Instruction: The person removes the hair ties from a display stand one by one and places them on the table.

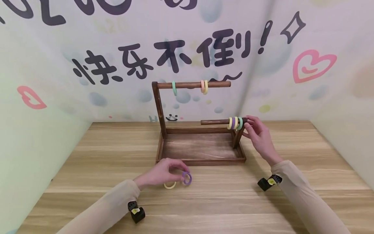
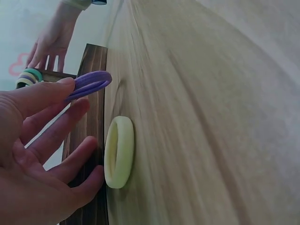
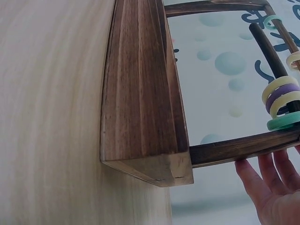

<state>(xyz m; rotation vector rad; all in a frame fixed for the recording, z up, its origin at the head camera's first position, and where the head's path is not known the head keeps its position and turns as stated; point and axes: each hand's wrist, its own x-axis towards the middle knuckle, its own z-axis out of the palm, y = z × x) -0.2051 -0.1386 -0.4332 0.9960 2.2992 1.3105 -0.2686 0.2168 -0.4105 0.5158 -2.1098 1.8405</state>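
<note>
My left hand (image 1: 163, 170) pinches a purple hair tie (image 2: 93, 84) between thumb and fingertips, just above the table. Below that hand a pale yellow hair tie (image 2: 119, 152) lies on the wood, in front of the rack. My right hand (image 1: 261, 138) touches the right post (image 1: 238, 138) of the dark wooden rack (image 1: 201, 161) near its top. Its fingers look mostly straight against the post in the right wrist view; the thumb is hidden there. Beside that post, yellow, purple and green hair ties (image 1: 232, 123) sit on the lower bar (image 1: 214, 122).
The rack's upper bar (image 1: 216, 84) carries a green hair tie (image 1: 174, 88) at left and a pink one (image 1: 202, 86) beside a yellow one (image 1: 205, 87). The rack has a low-rimmed tray base. Behind the table (image 1: 222, 208) hangs a printed backdrop (image 1: 131, 100).
</note>
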